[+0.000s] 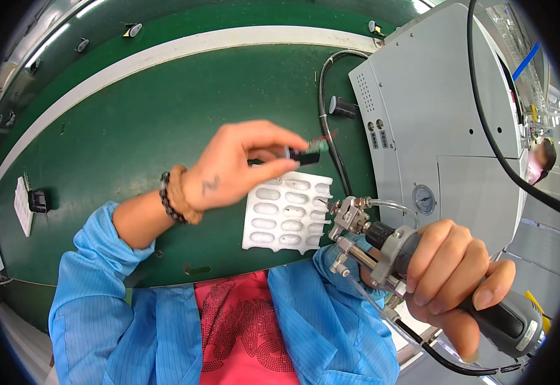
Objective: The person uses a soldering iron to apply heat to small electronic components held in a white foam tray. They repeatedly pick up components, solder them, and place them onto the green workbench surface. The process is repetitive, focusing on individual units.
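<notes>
My left hand (228,160) pinches a small black part (306,157) between thumb and fingers. A bit of green circuit board and thin, blurred red wires show at the part's far end. Below it on the green table lies a white moulded tray (280,246) with rows of oval pockets. My right hand (450,276) is wrapped round a black powered screwdriver (510,323) fitted with a metal feed head and thin hoses. The tool's metal tip points left, close to the tray's right edge.
A large grey machine (447,115) with a round gauge (424,199) stands at the right. A thick black cable (323,109) curves over the green table (164,115). One black part (342,107) lies beside that cable. Another black piece (38,201) sits at far left by a white block (23,206).
</notes>
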### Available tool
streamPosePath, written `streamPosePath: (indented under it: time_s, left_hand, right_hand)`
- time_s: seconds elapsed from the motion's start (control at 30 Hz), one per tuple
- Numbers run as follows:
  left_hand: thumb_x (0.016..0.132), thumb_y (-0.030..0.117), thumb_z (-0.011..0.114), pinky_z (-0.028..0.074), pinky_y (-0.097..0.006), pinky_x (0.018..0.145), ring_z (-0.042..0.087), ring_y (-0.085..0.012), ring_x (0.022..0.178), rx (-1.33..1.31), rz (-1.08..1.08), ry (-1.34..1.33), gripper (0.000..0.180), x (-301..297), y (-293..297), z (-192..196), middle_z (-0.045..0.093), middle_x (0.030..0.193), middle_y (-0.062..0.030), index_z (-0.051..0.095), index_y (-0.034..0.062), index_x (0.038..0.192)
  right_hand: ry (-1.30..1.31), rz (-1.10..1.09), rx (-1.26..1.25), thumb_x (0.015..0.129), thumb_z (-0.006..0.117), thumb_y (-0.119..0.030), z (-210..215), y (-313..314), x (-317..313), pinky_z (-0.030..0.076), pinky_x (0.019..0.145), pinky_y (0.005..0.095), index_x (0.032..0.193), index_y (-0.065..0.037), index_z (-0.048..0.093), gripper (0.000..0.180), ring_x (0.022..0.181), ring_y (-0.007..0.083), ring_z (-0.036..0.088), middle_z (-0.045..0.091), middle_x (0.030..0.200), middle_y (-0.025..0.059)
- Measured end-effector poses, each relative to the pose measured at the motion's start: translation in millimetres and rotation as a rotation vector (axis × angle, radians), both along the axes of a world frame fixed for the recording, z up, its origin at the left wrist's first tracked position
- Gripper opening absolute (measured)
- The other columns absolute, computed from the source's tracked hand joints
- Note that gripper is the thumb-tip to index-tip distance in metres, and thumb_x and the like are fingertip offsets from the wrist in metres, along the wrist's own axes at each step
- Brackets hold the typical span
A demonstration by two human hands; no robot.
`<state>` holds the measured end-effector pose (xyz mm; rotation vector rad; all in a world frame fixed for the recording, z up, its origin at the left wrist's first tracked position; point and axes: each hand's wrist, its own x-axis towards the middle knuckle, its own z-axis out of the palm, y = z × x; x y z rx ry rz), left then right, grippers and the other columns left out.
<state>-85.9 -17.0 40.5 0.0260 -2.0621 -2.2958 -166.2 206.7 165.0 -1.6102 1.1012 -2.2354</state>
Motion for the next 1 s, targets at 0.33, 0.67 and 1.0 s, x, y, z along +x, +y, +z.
streamPosePath:
  time_s: [0.33, 0.67, 1.0]
  left_hand:
    - [0.078, 0.007, 0.077, 0.051, -0.04, 0.092, 0.065, -0.0299, 0.104, -0.685, 0.161, 0.254, 0.034, 29.7, 24.1, -35.9, 0.071, 0.107, -0.0121, 0.069, 0.0039, 0.111]
    - [0.072, 0.01, 0.082, 0.051, -0.041, 0.09, 0.064, -0.0314, 0.107, -0.629, 0.197, 0.32, 0.033, 26.3, 26.8, -48.6, 0.07, 0.107, -0.0114, 0.07, 0.0035, 0.103]
    - [0.072, 0.009, 0.08, 0.05, -0.041, 0.089, 0.064, -0.0299, 0.105, -0.624, 0.209, 0.327, 0.032, 27.0, 25.1, -49.3, 0.07, 0.106, -0.0105, 0.07, 0.0024, 0.101]
  right_hand:
    - [0.033, -0.006, 0.05, 0.085, 0.073, -0.046, -6.8, -14.5, -4.7, 0.05, 0.049, 0.0204, 0.105, -0.009, 0.049, 0.048, 0.055, 0.0085, 0.058, 0.057, 0.067, -0.0007]
    - [0.009, -0.007, 0.106, 0.085, 0.073, -0.048, -22.1, -46.9, -3.9, 0.048, 0.047, 0.0209, 0.106, -0.009, 0.048, 0.051, 0.053, 0.0086, 0.056, 0.056, 0.067, -0.0022]
    - [-0.016, 0.011, 0.118, 0.086, 0.071, -0.048, -32.3, -59.8, -4.6, 0.046, 0.046, 0.0209, 0.107, -0.009, 0.048, 0.05, 0.053, 0.0084, 0.056, 0.055, 0.067, -0.0028]
